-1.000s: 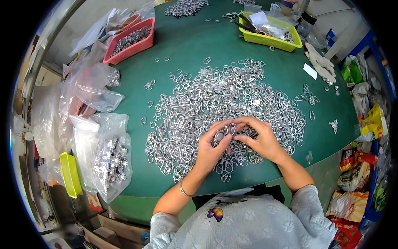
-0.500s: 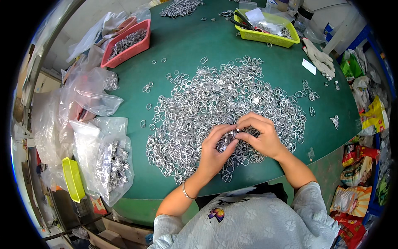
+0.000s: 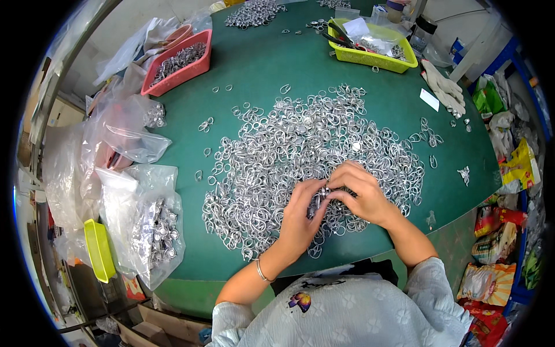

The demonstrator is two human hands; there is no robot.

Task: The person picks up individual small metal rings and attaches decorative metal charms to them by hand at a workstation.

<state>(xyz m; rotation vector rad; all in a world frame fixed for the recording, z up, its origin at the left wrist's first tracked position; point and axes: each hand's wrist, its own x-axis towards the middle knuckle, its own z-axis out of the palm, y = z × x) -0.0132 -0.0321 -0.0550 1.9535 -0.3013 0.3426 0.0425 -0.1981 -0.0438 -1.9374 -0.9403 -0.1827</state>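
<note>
Metal rings (image 3: 317, 203) sit in the left hand's (image 3: 298, 222) curled grip, the right hand's (image 3: 367, 199) thumb and fingertips pinching at them. Both forearms (image 3: 245, 283) angle inward. Beneath the grip, a ring pile (image 3: 295, 136) lies on the green desk (image 3: 260, 63); beyond stand a red basket (image 3: 184, 74) and a yellow basket (image 3: 376, 59).

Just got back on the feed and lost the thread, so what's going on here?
A person holds some small metal pieces in the left hand. The right hand is right up against them; whether it grips one is unclear. Both hands are over a broad pile of silvery rings on a green table. A red tray of metal pieces stands at the far left.
</note>
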